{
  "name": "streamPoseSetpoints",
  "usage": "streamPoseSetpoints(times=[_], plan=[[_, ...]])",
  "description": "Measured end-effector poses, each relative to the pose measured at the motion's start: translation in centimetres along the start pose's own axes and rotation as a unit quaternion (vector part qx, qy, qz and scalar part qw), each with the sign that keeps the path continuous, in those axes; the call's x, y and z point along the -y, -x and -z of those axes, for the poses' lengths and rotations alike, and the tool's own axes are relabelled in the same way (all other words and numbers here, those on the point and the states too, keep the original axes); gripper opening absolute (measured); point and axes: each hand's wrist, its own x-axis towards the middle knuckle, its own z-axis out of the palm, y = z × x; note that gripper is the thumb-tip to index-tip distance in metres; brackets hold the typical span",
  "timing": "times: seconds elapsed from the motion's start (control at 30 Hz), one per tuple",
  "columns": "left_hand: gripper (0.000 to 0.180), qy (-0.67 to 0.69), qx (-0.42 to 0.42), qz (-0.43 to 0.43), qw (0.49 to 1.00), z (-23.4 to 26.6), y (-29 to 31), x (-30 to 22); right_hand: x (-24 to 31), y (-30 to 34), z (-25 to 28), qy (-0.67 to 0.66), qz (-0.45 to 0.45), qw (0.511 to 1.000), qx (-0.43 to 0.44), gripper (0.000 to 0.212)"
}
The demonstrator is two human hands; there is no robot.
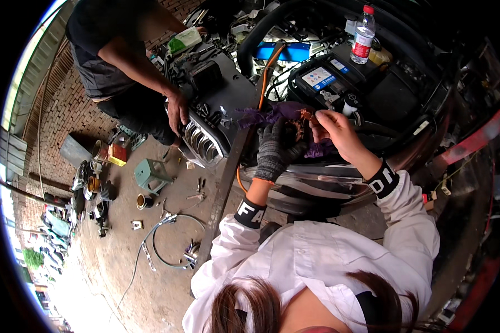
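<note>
White ltrs (244,209) on both blk cuffs (249,214), red label (361,46) on btl (364,25), blue-white stickers (319,79) on blk batt (348,78)

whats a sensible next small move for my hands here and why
Perhaps brace with the gloved left hand while gently easing the copper-coloured piece with the bare right hand, since the right fingertips pinch that piece and the left hand is close by, over the purple cloth.

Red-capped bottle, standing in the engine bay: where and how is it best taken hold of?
The red-capped bottle is probably best wrapped around its labelled body, with the right hand coming from the person's near side. It stands upright with that side exposed, and its rounded body suits an opposed thumb and fingers. The right hand is nearer, but its fingertips hold copper-coloured strands.
</note>
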Motion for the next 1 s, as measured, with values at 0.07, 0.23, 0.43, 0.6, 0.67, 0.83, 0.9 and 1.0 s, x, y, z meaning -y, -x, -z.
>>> streamPoseSetpoints(times=[0.07,0.23,0.43,0.6,0.67,0.83,0.9,1.0], plan=[[0.084,-0.034,0.021,-0.021,0.999,0.8,-0.7,-0.4,0.3,0.0,-0.7,0.027,0.038,0.999,0.022,0.028],[0.075,-0.096,0.007,-0.038,0.995,0.8,-0.8,-0.4,0.1,-1.5,-1.0,0.026,0.085,0.993,0.084,0.03],[0.064,0.046,-0.107,0.033,0.993,-0.7,-0.6,0.0,3.0,-2.7,-2.7,-0.123,0.079,0.984,0.101,0.033],[0.057,0.257,-0.164,0.024,0.952,2.7,-2.8,-3.2,6.8,-2.1,-3.7,-0.095,0.132,0.971,0.173,0.033],[0.053,0.501,-0.15,0.028,0.852,3.3,-3.6,-3.8,8.4,-2.3,-4.1,-0.071,0.15,0.964,0.207,0.033],[0.053,0.681,-0.012,-0.007,0.732,5.5,-4.8,-7.9,10.9,-2.9,-3.8,-0.006,0.196,0.958,0.208,0.032],[0.056,0.7,-0.038,-0.023,0.713,4.7,-5.5,-8.2,11.7,-2.8,-4.0,-0.032,0.236,0.957,0.165,0.033],[0.055,0.645,-0.174,0.0,0.744,3.5,-5.9,-9.3,13.7,-3.3,-3.2,0.026,0.274,0.955,0.107,0.036]])
